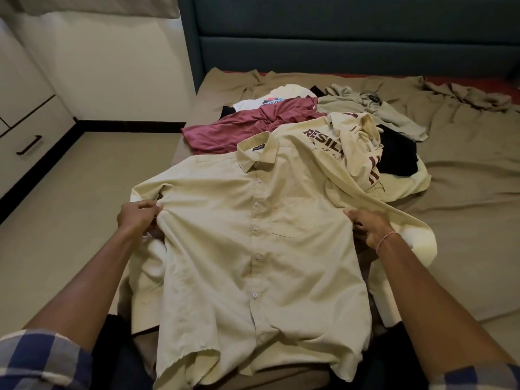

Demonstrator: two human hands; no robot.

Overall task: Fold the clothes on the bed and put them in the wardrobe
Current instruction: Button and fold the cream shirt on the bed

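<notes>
The pale yellow buttoned collared shirt [253,249] lies face up on the tan-sheeted bed [464,192], with the left hand [139,218] and right hand [365,226] each pinching its side near an armhole; folding appears to be beginning, and the sides probably need turning inward next.

A maroon T-shirt [236,130], a cream printed T-shirt [315,142] and a black garment [399,156] are lying heaped from 11 to 2 o'clock of the cream button-up shirt [253,235], blocking the way toward the headboard [337,38]. Bare tan bedsheet [467,187] is lying open at 3 o'clock; floor [70,220] is running free at 9 o'clock.
</notes>
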